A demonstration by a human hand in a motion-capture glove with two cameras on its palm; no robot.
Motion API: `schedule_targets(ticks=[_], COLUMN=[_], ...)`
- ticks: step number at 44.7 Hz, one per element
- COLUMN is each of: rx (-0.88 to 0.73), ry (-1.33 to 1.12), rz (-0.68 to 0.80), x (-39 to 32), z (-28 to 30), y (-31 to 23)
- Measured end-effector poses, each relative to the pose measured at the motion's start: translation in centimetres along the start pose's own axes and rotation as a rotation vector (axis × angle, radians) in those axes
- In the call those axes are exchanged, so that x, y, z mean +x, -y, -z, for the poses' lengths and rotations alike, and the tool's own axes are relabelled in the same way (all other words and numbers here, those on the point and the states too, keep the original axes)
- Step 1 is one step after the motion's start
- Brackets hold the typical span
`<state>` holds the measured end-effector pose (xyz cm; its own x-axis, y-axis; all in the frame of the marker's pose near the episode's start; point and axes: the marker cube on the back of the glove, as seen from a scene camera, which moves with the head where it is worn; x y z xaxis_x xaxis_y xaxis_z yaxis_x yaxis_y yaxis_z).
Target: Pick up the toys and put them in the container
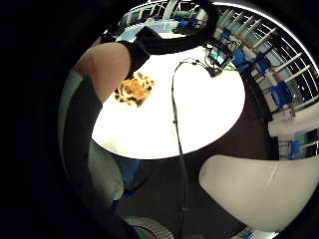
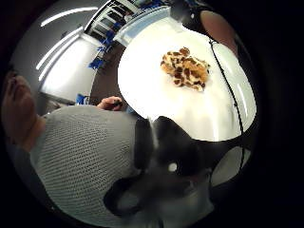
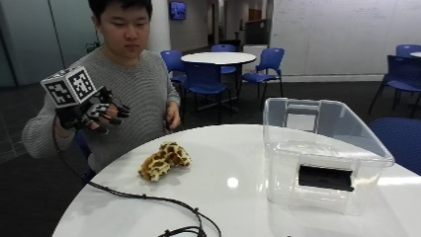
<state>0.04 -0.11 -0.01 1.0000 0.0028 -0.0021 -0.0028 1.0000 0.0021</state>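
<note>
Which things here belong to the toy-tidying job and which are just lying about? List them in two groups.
Part of the job:
- spotted plush toy, lying on the white table
- clear plastic container, standing on the table
- gloved right hand, raised off the table and holding nothing

Just there:
- blue chairs
- second round table behind

No text, label, brand or number can be read anywhere. The dark patch on the clear container (image 3: 320,158) at 3 o'clock on the desk (image 3: 224,197) shows no legible print.
</note>
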Motion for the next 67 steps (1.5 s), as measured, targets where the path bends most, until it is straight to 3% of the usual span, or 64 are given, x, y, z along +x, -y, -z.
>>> schedule_targets(ticks=[23,43,54,67], rx=[0.004,-0.041,-0.114,-0.344], ry=[-0.010,0.001,-0.007,-0.040], rz=[-0.017,0.094,0.081,-0.014], x=[-0.6,-2.6,-2.2,-1.9], z=[0.5,2.0,-2.4,-16.3], y=[1.4,18.1,19.1,14.3])
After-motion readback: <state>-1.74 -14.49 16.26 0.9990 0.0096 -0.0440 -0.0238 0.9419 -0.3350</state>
